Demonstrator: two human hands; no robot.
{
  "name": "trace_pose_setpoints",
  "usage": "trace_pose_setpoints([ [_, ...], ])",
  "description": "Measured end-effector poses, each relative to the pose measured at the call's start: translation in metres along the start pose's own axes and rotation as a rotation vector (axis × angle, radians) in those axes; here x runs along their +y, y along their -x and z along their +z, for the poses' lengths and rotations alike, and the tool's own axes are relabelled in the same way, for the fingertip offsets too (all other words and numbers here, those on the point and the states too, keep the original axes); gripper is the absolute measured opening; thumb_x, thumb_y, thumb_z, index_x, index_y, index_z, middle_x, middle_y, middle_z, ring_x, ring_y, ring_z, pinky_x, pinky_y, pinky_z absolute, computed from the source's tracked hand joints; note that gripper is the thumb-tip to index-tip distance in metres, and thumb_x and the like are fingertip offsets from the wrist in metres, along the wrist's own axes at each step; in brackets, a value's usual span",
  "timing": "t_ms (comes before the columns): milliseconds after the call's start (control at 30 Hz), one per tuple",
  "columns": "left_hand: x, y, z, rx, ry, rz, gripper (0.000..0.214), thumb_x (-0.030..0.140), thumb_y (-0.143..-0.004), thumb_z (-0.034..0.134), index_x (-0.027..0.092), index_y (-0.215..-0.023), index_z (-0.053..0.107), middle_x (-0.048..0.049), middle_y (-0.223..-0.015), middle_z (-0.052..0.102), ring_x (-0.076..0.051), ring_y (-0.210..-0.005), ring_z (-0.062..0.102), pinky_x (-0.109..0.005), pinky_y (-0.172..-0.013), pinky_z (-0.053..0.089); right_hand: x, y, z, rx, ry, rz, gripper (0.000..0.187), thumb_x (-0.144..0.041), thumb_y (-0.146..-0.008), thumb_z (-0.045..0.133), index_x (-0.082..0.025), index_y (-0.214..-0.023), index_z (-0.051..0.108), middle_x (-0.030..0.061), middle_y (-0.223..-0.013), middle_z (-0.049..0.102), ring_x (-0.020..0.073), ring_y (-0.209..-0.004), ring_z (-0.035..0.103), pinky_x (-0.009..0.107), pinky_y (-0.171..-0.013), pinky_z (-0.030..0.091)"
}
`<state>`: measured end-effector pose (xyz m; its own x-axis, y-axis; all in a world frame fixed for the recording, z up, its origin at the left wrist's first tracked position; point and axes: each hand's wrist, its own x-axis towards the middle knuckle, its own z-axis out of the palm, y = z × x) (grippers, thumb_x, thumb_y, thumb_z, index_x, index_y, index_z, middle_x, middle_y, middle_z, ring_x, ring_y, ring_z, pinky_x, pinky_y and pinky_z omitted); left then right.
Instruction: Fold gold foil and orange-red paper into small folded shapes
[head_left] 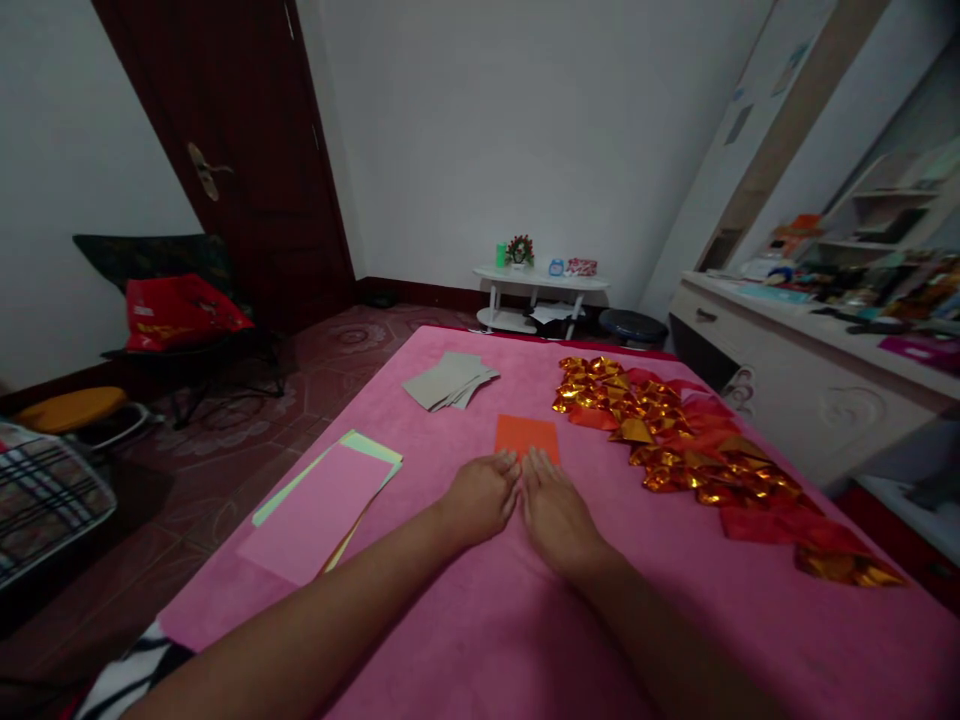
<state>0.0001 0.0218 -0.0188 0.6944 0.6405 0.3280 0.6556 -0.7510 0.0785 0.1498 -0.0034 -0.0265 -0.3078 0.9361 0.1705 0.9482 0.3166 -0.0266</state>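
Note:
On the pink cloth in front of me lies an orange piece of paper (527,432). My left hand (480,497) is at its near left edge, with the fingers curled in and the fingertips pressed on the paper. Close beside it, my right hand (559,512) rests flat, its fingers stretched out over the near edge of the sheet. The two hands almost touch at the fingers. Whatever lies beneath the palms is hidden. Left of my hands is a stack of pink, green and yellow paper sheets (326,510). Grey card pieces (450,382) sit beyond it.
Shiny gold and red folded pieces (652,425) spread along the right side of the pink-covered table (465,640). A low white table (540,276) stands by the far wall. A cluttered dresser (817,360) is at right; a chair with a red bag (180,312) at left.

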Motion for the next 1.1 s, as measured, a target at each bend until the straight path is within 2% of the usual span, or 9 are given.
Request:
trace_pose_setpoints([
  [67,0.003,0.002,-0.003,-0.047,-0.067,-0.046,0.036,0.022,-0.092,0.037,0.006,-0.114,0.06,-0.0191,-0.12,0.061,-0.025,-0.115,0.055,-0.038,-0.1,0.042,0.011,0.007,-0.003,-0.003,0.021,0.041,0.054,-0.029,-0.092,0.037,0.001,-0.136,0.044,0.0226,-0.144,0.039,0.0296,-0.135,0.036,0.043,-0.11,0.03],
  [233,0.018,-0.007,-0.004,-0.109,-0.169,-0.212,0.031,0.026,-0.089,0.044,0.007,-0.098,0.068,-0.0227,-0.107,0.065,-0.032,-0.106,0.058,-0.048,-0.094,0.042,0.015,0.012,-0.01,-0.03,0.139,0.138,0.053,-0.033,-0.091,0.039,-0.002,-0.133,0.049,0.0219,-0.141,0.043,0.0321,-0.132,0.04,0.047,-0.108,0.03],
  [333,0.024,-0.019,0.004,-0.056,-0.117,-0.107,0.035,0.02,-0.087,0.047,0.007,-0.116,0.062,-0.0205,-0.126,0.058,-0.03,-0.119,0.051,-0.045,-0.103,0.036,0.009,0.007,-0.01,-0.098,0.179,0.161,0.053,-0.028,-0.087,0.043,-0.001,-0.133,0.049,0.0227,-0.14,0.043,0.0337,-0.132,0.039,0.049,-0.11,0.026],
  [433,0.025,-0.024,0.005,-0.113,-0.027,-0.039,0.045,0.016,-0.083,0.049,0.005,-0.126,0.054,-0.0209,-0.133,0.052,-0.027,-0.123,0.05,-0.038,-0.102,0.04,0.012,0.008,-0.01,-0.099,0.163,0.142,0.051,-0.025,-0.087,0.044,-0.002,-0.132,0.051,0.0214,-0.141,0.043,0.0334,-0.132,0.039,0.049,-0.11,0.025],
  [633,0.013,-0.017,-0.026,-0.276,-0.091,-0.325,0.022,0.016,-0.077,0.051,0.012,-0.084,0.071,-0.0185,-0.091,0.068,-0.028,-0.089,0.064,-0.037,-0.072,0.05,0.041,0.004,-0.021,0.063,0.006,0.171,0.033,-0.029,-0.089,0.046,-0.011,-0.108,0.067,0.0166,-0.118,0.064,0.0281,-0.111,0.057,0.044,-0.102,0.034],
  [733,-0.004,-0.02,-0.03,-0.131,-0.006,-0.424,0.029,0.04,-0.083,0.054,0.016,-0.085,0.07,-0.0135,-0.085,0.066,-0.026,-0.082,0.063,-0.037,-0.072,0.048,0.055,-0.014,-0.024,0.121,-0.205,0.209,0.032,-0.039,-0.081,0.059,-0.017,-0.104,0.066,0.01,-0.108,0.065,0.0227,-0.1,0.06,0.034,-0.086,0.045],
  [800,-0.019,-0.026,-0.023,-0.019,0.13,-0.339,0.05,0.054,-0.068,0.07,0.02,-0.104,0.065,-0.0117,-0.103,0.063,-0.027,-0.095,0.058,-0.036,-0.078,0.047,0.063,-0.025,-0.021,0.111,-0.296,0.218,0.043,-0.039,-0.071,0.07,-0.019,-0.108,0.063,0.0078,-0.108,0.063,0.0222,-0.101,0.058,0.033,-0.085,0.045],
  [900,-0.042,-0.032,-0.01,0.006,0.317,-0.253,0.085,0.059,-0.049,0.08,0.018,-0.119,0.056,-0.0121,-0.114,0.058,-0.028,-0.103,0.054,-0.038,-0.088,0.045,0.07,-0.033,-0.013,0.074,-0.368,0.216,0.043,-0.034,-0.061,0.077,-0.02,-0.1,0.065,0.0069,-0.109,0.061,0.0234,-0.105,0.056,0.035,-0.088,0.044],
  [1100,-0.06,-0.033,0.006,0.063,0.467,-0.243,0.072,0.055,-0.047,0.083,0.017,-0.105,0.064,-0.0089,-0.102,0.062,-0.025,-0.094,0.055,-0.037,-0.086,0.044,0.071,-0.031,-0.005,0.226,-0.585,0.216,0.016,-0.025,-0.063,0.074,-0.02,-0.067,0.06,0.006,-0.107,0.062,0.023,-0.102,0.056,0.038,-0.091,0.043],
])
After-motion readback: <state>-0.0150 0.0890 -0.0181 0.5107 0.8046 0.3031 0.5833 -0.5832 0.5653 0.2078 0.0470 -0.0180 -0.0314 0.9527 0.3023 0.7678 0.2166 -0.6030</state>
